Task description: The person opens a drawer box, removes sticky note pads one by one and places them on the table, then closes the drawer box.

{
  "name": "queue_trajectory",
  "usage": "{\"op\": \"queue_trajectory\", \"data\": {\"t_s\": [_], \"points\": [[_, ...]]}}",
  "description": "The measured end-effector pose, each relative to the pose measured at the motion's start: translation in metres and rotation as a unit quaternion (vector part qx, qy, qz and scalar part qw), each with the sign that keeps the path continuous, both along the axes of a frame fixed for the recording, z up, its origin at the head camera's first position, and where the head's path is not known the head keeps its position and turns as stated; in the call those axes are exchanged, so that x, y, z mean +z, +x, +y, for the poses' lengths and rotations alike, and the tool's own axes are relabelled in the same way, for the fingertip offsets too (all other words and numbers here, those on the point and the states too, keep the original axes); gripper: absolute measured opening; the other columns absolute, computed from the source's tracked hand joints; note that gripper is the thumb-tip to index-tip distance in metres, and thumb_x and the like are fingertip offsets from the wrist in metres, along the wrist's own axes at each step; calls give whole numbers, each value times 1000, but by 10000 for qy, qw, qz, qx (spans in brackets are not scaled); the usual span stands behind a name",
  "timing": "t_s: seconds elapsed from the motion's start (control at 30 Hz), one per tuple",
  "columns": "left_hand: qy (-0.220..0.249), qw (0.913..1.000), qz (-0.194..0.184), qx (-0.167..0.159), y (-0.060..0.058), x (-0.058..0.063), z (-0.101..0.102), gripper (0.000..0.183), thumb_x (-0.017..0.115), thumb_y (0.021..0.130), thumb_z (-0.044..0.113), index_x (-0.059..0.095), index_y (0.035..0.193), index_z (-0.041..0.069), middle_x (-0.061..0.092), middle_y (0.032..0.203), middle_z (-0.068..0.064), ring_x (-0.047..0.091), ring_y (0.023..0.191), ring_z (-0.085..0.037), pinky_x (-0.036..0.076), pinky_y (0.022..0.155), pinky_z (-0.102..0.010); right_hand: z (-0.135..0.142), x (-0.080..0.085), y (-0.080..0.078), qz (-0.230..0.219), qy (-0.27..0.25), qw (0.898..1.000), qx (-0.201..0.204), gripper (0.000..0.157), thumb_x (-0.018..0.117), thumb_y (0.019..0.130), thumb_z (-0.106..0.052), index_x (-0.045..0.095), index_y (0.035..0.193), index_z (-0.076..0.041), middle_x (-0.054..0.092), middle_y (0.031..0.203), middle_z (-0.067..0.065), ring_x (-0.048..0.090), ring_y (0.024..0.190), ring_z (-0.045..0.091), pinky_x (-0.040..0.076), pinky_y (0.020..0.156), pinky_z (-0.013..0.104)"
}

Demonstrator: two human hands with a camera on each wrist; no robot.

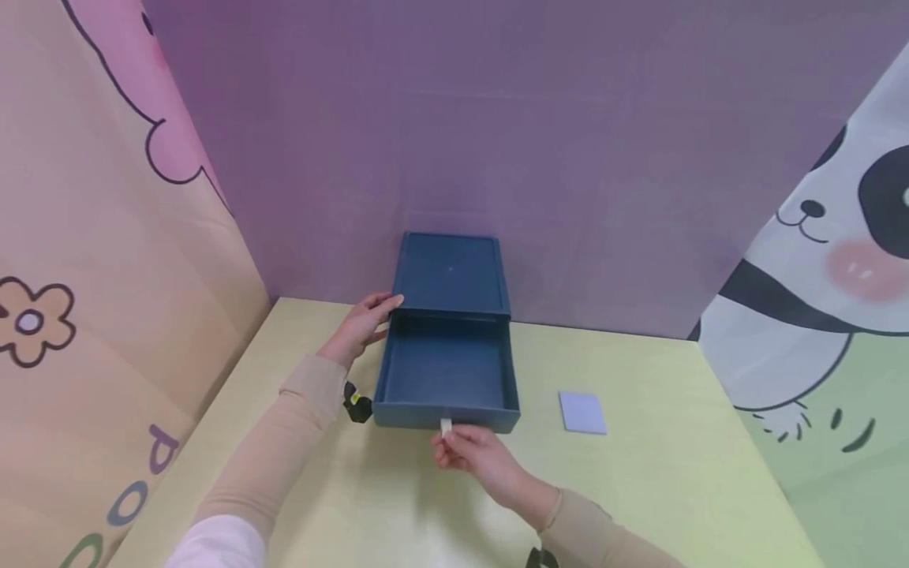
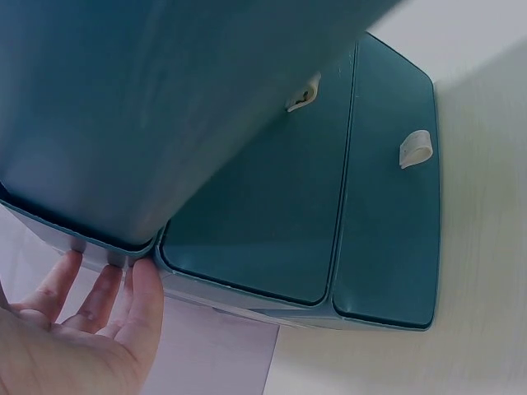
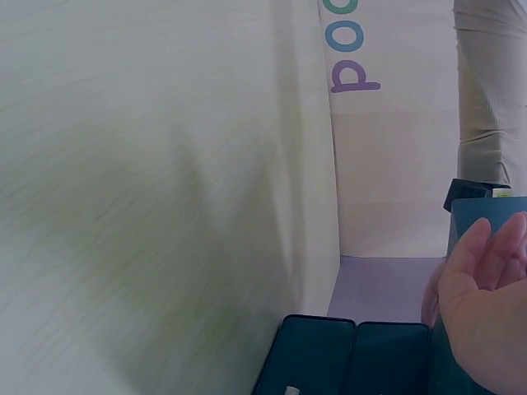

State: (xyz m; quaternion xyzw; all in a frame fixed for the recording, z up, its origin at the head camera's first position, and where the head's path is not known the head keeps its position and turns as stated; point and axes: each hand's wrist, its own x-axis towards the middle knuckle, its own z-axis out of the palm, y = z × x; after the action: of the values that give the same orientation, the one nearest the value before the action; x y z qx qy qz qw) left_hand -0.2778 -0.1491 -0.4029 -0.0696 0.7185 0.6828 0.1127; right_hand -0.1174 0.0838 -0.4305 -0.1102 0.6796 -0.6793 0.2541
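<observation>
A small off-white pull tab point(image 1: 446, 427) is pinched between the thumb and curled fingers of the right hand point(image 1: 483, 461), at the middle of the front of a dark blue plastic drawer point(image 1: 408, 415). It is probably gripped there because the rest of that front is smooth. The fingers of the left hand point(image 1: 360, 325) are closed on nothing; their tips are pressed to the left side of a dark blue, boxy plastic cabinet point(image 1: 450, 272) near its upper front corner, presumably so that it is steadied. The right forearm is angled in from the lower right; the left is stretched further forward. The drawer is drawn well out at the top level, above two closed drawers point(image 2: 247, 239). The cabinet is set at the back of a pale yellow bench point(image 1: 675, 442), where a flat lilac square point(image 1: 582, 412) is laid to the drawer's right, apart from it.
</observation>
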Motion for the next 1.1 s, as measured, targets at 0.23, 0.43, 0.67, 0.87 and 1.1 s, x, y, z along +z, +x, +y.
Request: {"op": "queue_trajectory", "data": {"t_s": [0.23,0.43,0.67,0.87,1.1], "points": [[-31,9998,-193,-96,5,-10,4,68,56,93,42,31,147,9,31,152,-13,32,138,-33,33,111,-48,1,-6,5,-185,15,9998,-26,38,45,99,-11,49,113,24,61,78,-9,58,77,3,51,79,21],[52,10000,50,29,-1,-2,3,66,56,93,41,32,146,9,33,150,-13,34,136,-34,34,110,-48,2,-3,-4,75,21,9999,-139,38,45,99,-13,51,111,22,61,79,-8,58,77,5,51,79,22],[105,9999,51,-10,-4,5,3,65,55,94,39,32,147,10,34,150,-13,36,135,-32,34,110,-47,2,0,-10,53,39,9998,-177,36,44,99,-10,51,111,22,61,79,-9,59,78,6,51,80,22],[153,9999,57,33,-3,4,2,64,55,94,39,32,146,10,34,150,-12,34,136,-32,34,110,-47,0,1,-12,68,73,9998,-169,36,45,99,-11,52,112,21,62,80,-8,59,81,9,51,82,24],[177,9998,-46,126,-1,2,0,63,56,94,39,34,146,11,34,150,-12,34,137,-32,34,110,-47,-1,-3,-13,-20,-3,9998,-213,37,46,98,-12,50,113,22,62,80,-9,59,80,8,51,82,24]]}}
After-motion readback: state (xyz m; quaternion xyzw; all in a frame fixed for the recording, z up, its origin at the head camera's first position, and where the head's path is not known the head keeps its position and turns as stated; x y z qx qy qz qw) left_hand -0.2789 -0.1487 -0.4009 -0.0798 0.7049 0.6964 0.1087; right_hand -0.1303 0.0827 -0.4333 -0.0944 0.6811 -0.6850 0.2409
